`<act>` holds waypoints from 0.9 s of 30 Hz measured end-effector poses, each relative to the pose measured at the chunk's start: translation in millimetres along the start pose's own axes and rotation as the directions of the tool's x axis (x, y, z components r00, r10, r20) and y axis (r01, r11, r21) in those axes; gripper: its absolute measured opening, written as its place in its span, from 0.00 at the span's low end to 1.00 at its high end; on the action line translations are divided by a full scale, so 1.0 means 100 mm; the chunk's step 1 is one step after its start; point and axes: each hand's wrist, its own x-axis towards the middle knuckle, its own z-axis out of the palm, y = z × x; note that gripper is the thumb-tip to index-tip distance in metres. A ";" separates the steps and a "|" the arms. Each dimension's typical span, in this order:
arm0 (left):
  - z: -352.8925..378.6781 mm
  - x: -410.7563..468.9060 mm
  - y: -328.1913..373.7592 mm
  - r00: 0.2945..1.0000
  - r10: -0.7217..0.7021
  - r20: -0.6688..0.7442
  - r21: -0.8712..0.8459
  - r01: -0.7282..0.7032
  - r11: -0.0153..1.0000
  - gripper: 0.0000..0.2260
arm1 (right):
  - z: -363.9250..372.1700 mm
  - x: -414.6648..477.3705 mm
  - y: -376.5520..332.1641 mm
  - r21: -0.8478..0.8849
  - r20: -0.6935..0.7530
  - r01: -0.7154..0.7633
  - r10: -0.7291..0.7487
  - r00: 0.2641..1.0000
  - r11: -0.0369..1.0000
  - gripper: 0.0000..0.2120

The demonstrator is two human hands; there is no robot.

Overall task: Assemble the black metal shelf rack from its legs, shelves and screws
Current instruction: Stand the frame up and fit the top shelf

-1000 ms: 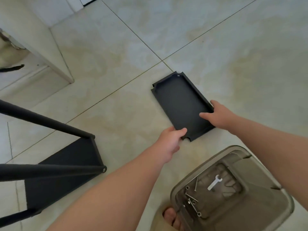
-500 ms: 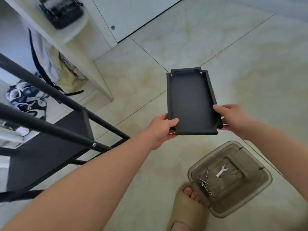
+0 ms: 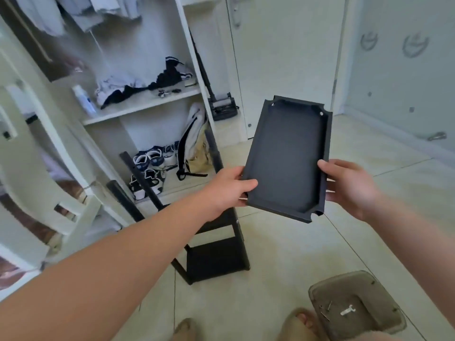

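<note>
1. Holding the loose black shelf [image 3: 286,163] in the air takes both hands. The left hand [image 3: 226,190] grips its near left corner, with the thumb laid over the rim onto the inner face and the fingers curled beneath. The right hand [image 3: 349,188] clasps the right long edge close to the near right corner, thumb on the rim.
2. The shelf's long axis runs straight away from the hands. Its hollow side is tipped toward the camera and its far end sits higher than the near end. Each notched far corner shows a small screw hole [image 3: 321,113].
3. The part-built rack [image 3: 216,257] sits on the floor below and to the left of the left hand, so that hand is the nearer one.
4. Its legs [image 3: 141,178] slant up and away beyond the left hand, and at least one shelf is already fixed between them low down. I judge the coming move must bring the loose shelf down and leftward and line its corner notches up with those legs.
5. Below the right hand, beside a sandalled foot [image 3: 299,321], a grey plastic lid [image 3: 384,323] holds screws [image 3: 324,310] and a small wrench [image 3: 347,311], well apart from both hands.
6. The surface is a pale tiled floor [image 3: 295,267]. Beyond the left hand stands an open wardrobe [image 3: 147,107] with shoes [image 3: 152,158] and a backpack [image 3: 192,141]. Beyond the shelf is a closed door [image 3: 283,57].
</note>
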 end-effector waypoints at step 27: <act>-2.18 -0.56 -0.59 0.536 0.752 -0.383 0.752 -0.292 0.591 0.07 | 3.08 0.02 -0.46 -0.061 -0.071 0.243 -0.247 0.966 0.968 0.18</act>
